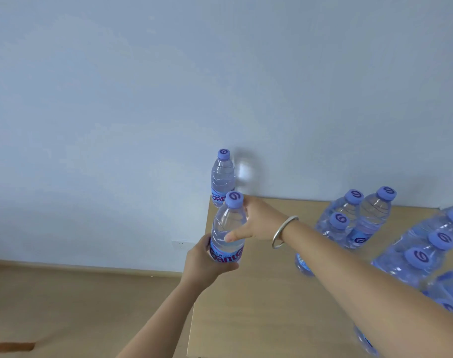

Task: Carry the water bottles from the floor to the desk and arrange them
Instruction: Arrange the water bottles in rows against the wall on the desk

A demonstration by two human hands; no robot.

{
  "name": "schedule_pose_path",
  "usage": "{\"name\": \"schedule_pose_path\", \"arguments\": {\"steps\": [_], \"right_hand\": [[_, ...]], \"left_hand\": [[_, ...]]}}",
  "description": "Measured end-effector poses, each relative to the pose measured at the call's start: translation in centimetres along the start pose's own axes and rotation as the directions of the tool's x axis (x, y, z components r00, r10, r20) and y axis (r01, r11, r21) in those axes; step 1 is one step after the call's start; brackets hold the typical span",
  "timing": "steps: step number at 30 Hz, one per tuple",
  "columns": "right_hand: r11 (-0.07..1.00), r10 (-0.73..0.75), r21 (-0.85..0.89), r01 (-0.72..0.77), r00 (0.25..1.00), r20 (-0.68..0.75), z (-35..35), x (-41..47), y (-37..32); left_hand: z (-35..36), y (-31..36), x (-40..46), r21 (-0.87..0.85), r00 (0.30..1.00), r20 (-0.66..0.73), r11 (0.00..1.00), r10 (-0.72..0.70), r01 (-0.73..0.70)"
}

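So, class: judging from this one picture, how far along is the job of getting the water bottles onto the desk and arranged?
Done: one bottle stands at the desk's far left corner, and a cluster of bottles stands to the right. In hand: both the left hand and right hand hold a bottle above the desk's left edge. Left: setting it down; the floor supply is out of view.

Two bare forearms reach forward from the lower edge of the view. The left hand (204, 262) comes up from the lower middle, fingers and thumb curled around the lower part of a bottle (228, 228), held upright. The right arm stretches in from the lower right, a silver bangle (283, 232) on its wrist. The right hand (259, 220) grips the same bottle higher up, thumb across its front.
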State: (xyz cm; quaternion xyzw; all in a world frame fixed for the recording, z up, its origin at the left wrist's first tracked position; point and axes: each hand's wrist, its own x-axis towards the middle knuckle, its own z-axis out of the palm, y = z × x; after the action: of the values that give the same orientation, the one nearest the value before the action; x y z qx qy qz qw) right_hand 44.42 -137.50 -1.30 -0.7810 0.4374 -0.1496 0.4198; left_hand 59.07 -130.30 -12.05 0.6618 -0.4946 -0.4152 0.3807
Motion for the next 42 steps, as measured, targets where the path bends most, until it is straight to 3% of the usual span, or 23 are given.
{"name": "schedule_pose_path", "arguments": {"steps": [13, 24, 29, 36, 42], "right_hand": [[0.985, 0.141, -0.095, -0.147, 0.988, -0.060, 0.9, 7.0, 2.6], [0.970, 0.168, -0.161, -0.180, 0.982, -0.087, -1.0, 11.7, 3.2], [0.944, 0.169, -0.275, -0.184, 0.983, -0.078, -1.1, 11.7, 3.3], [0.961, 0.157, -0.212, -0.176, 0.982, -0.105, -0.8, 10.7, 3.0], [0.970, 0.180, -0.121, -0.211, 0.957, -0.228, -1.6, 5.7, 2.9]], "left_hand": [[0.7, -2.9, 7.2, -0.053, 0.993, -0.045, 0.993, -0.109, 0.107], [1.2, -2.8, 12.8, -0.059, 0.995, -0.050, 0.995, -0.087, 0.084], [1.7, -3.3, 13.0, -0.065, 0.994, -0.068, 0.995, -0.085, 0.081], [1.9, -2.4, 12.3, -0.062, 0.990, -0.095, 0.993, -0.109, 0.103], [2.5, -3.4, 8.5, 0.193, 0.985, -0.085, 0.968, -0.147, 0.161]]}}
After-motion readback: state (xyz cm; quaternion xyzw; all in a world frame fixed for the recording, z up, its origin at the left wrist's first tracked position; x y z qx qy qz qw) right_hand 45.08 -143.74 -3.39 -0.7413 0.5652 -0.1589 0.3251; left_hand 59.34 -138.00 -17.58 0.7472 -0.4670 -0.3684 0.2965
